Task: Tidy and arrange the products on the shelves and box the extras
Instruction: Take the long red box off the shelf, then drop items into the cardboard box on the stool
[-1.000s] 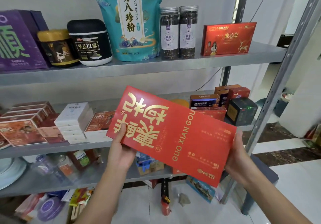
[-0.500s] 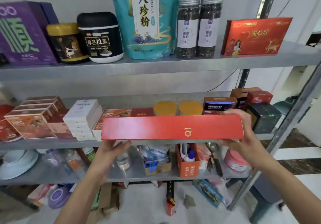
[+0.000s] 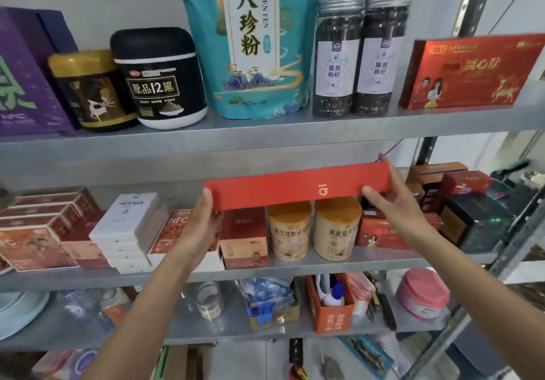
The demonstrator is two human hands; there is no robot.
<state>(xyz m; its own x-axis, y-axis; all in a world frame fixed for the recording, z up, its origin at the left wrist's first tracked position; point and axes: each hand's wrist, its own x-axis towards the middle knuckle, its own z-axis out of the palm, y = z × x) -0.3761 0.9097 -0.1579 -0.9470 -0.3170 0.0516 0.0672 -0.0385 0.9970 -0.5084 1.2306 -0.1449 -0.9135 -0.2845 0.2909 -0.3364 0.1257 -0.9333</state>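
I hold a long flat red box (image 3: 295, 189) level, its narrow edge toward me, in the gap between the top and middle shelves. My left hand (image 3: 199, 223) grips its left end. My right hand (image 3: 395, 205) grips its right end, fingers over the top and thumb under the front. The box hangs just above two round tan canisters (image 3: 314, 232) and a red and cream box (image 3: 244, 236) on the middle shelf (image 3: 265, 270).
The top shelf (image 3: 265, 134) carries a purple box (image 3: 23, 84), two dark jars (image 3: 129, 81), a teal pouch (image 3: 250, 43), two clear canisters (image 3: 356, 55) and a red gift box (image 3: 469, 72). White boxes (image 3: 126, 232) and red cartons (image 3: 41, 232) fill the middle shelf's left.
The red box went from tilted face-up toward me to flat and edge-on, then moved up and forward into the middle shelf's opening. Both hands stayed on its ends.
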